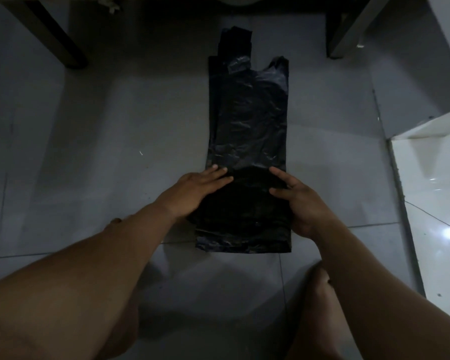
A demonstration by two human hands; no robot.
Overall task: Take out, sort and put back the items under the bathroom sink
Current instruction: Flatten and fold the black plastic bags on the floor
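- Bare knees are seen at the bottom edge, above grey floor tiles [89, 152].
- Left hand [195, 190] is laid flat on the black plastic bags [247, 141], fingers [216, 172] spread open, nothing gripped.
- Right hand [302, 201] is pressed on the stack's right side, fingers loosely extended, not closed.
- The bags are laid flat on the floor, handles pointing away.
- Dark furniture legs [63, 40] are seen beyond; a white step [431, 178] at right.

Both forearms extended forward, left hand [195, 192] flat palm-down, right hand [300, 201] with fingers [279, 174] curled
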